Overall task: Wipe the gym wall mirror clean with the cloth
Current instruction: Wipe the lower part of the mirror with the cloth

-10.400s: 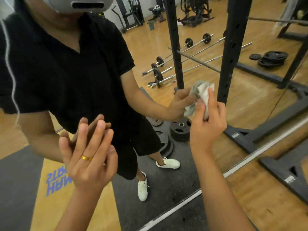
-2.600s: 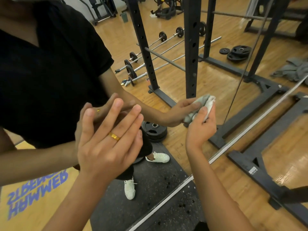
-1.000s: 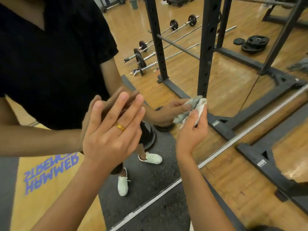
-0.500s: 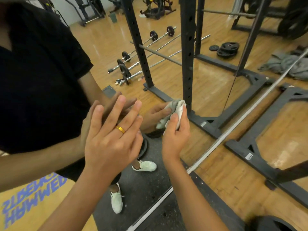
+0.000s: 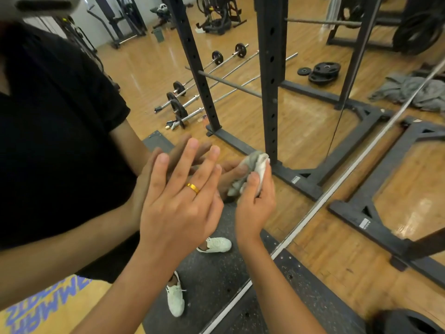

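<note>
The cloth (image 5: pixel 253 168) was bunched into a grey-white wad and pressed against the mirror (image 5: pixel 303 141), low on the glass and not far above its bottom edge strip (image 5: pixel 337 186). My right hand (image 5: pixel 255 206) gripped it, fingers curled round the wad with the thumb along its side. My left hand (image 5: pixel 178 208) held nothing: I had it braced flat on the glass just beside the cloth, fingers straight and a little spread, a gold ring (image 5: pixel 193 188) on one of them, fingertips meeting their own reflection. I judged myself in the middle of the wiping, working this lower stretch of the panel. How much was already clean I could not tell. A paler, hazy patch showed in the reflected wooden floor up and to the right of the cloth, but it could have been smear or just glare. The panel beyond the thin vertical seam (image 5: pixel 338 97) probably still needed doing, as did the spot under my left palm.
</note>
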A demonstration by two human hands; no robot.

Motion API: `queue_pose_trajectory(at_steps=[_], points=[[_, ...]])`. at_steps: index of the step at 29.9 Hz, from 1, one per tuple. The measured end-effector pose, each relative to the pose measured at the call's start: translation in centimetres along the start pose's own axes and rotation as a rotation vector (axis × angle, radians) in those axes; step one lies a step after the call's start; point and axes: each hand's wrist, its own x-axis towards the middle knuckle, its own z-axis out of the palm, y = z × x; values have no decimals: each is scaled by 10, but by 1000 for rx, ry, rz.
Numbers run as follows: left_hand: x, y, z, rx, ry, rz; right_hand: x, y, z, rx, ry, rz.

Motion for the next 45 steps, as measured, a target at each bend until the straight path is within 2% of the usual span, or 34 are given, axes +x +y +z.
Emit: queue_pose_trajectory(at_steps=[5,6,10,13,16,20,23,26,30,34,38,45], points=[[1,1,-3,-13,-3,-5,-19,-8,-2,-53,-85,-151],[1,1,-4,-21,-7,-5,-19,2,-7,-81,-80,-134],[1,-1,-8,-57,-64,12,-26,27,-15,-102,-6,131],[1,-1,-18,-155,-73,15,-37,3,-7,-41,-27,118],[-8,-3,-37,-355,-55,-25,-54,-22,2,25,-107,12],[-42,-23,-61,-257,-71,-31,-54,-16,-3,-51,-119,-104],[-65,-47,-73,-199,-100,-73,-48,9,-11,-86,-68,21],[-81,-57,-77,-144,-119,-38,-58,6,-9,-73,-28,90],[-93,-56,-64,-35,-107,40,-90,-20,4,-53,-89,-46],[-96,-55,-56,7,-49,22,-89,-11,-7,-119,-159,-161],[-96,-56,-55,5,-36,35,-82,14,-14,-125,-73,98],[-95,-57,-55,-5,-40,34,-94,6,-6,-125,-17,194]])
